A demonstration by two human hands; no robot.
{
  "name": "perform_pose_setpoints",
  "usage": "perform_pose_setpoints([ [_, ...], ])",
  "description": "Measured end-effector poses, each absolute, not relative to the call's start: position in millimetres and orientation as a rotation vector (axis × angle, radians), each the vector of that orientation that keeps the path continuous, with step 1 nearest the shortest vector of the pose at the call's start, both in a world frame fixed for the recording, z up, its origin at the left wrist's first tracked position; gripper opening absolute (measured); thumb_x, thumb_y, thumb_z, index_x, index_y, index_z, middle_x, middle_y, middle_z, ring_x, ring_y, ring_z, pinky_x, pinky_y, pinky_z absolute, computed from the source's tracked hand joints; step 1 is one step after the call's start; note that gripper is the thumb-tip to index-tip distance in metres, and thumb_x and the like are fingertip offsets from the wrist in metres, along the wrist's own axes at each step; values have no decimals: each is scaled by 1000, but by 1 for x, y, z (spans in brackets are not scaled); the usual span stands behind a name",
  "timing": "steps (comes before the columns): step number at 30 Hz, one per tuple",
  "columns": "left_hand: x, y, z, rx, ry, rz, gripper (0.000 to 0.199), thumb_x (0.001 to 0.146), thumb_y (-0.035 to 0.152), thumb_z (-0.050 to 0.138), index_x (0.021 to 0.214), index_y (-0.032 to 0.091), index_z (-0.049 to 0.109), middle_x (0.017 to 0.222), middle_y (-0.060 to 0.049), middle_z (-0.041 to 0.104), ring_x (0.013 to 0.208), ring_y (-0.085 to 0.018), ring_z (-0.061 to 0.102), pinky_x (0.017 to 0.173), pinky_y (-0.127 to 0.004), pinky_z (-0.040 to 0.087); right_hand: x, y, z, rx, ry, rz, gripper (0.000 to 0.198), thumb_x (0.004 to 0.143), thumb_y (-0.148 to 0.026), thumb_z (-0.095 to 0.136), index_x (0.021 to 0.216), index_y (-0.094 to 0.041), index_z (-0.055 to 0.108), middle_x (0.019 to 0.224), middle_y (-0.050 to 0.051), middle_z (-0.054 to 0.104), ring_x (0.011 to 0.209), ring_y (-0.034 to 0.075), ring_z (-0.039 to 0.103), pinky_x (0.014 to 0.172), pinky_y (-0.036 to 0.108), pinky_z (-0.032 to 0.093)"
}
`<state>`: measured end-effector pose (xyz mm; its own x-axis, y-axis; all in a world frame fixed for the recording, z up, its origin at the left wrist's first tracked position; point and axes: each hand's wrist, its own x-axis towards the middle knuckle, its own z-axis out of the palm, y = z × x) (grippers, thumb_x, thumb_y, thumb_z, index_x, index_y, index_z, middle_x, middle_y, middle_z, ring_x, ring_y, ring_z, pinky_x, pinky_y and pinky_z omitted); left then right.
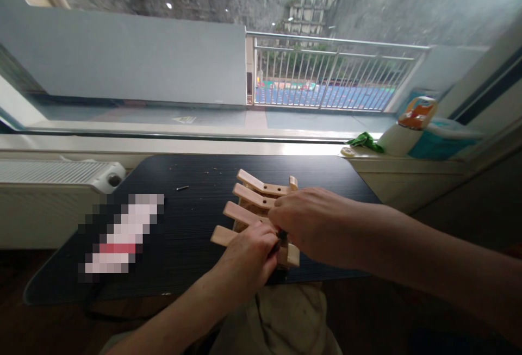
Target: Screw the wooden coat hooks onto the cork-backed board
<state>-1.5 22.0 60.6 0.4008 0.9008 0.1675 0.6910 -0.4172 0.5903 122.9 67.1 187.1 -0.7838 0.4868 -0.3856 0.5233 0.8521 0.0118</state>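
A wooden piece with several bent, light-coloured slats point(249, 196) lies on the black table point(196, 208). Dark round holes show in the slats. My left hand point(253, 249) is closed over the near slat, its fingers curled against the wood. From the right, my right hand point(304, 219) reaches across the middle slats with its fingers pinched together. A small dark thing point(282, 234) shows between the two hands, mostly covered by fingers; I cannot make out what it is. Both hands hide the near right part of the wooden piece.
A thin metal pin or screw point(182, 188) and small crumbs lie on the table. A blurred-out pinkish object point(130, 230) is at left. Beyond are a radiator point(61, 175) and a windowsill with a green cloth point(365, 141), a white-and-orange bottle point(408, 126) and a teal container point(442, 140).
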Motion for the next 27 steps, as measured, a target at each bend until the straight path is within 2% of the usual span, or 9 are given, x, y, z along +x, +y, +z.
perform_pose_setpoints([
  [4,-2,23,60,2234,1362,618,11,79,12,50,73,16,59,87,-4,62,89,-17,54,79,-27,42,124,68,189,853,2640,-82,12,76,-17,54,78,-14,66,70,7,65,72,19,61,60,27,36],
  [7,-2,23,61,2234,1381,607,10,78,12,51,72,16,59,87,-4,62,89,-18,54,78,-27,42,122,66,193,880,2609,-24,12,76,-20,56,76,-14,66,70,9,65,70,20,62,59,28,37],
  [11,-3,22,62,2229,1395,627,10,77,12,52,72,16,59,89,-5,63,89,-18,55,79,-28,43,118,61,197,845,2614,-45,12,74,-15,59,84,-16,66,79,8,66,72,20,61,59,28,38],
  [13,-4,22,61,2214,1394,664,10,77,13,51,72,16,59,91,-6,63,90,-18,56,80,-28,43,117,59,198,810,2615,-108,11,75,-12,57,80,-15,66,81,7,66,73,18,59,60,27,37],
  [16,-3,22,60,2185,1398,684,12,78,14,50,71,17,59,91,-6,64,90,-19,57,80,-29,43,116,59,195,756,2615,-175,11,77,-12,56,74,-13,67,77,8,66,68,15,57,58,26,34],
  [20,-3,23,61,2171,1365,665,13,76,12,49,68,17,58,89,-6,64,92,-19,56,81,-29,43,117,66,189,748,2658,-145,14,78,-15,54,77,-12,67,72,8,66,64,15,55,53,27,29],
  [24,-5,24,69,2175,1309,630,10,73,11,52,76,17,59,95,-6,63,97,-20,55,85,-30,43,119,69,186,745,2721,-120,12,76,-16,56,80,-14,67,70,6,65,63,16,57,51,27,27],
  [27,-8,23,71,2183,1241,574,22,65,9,57,85,19,60,104,-5,61,106,-21,51,87,-30,42,119,68,188,737,2697,-81,11,75,-16,57,78,-14,67,72,7,66,67,17,58,53,28,29],
])
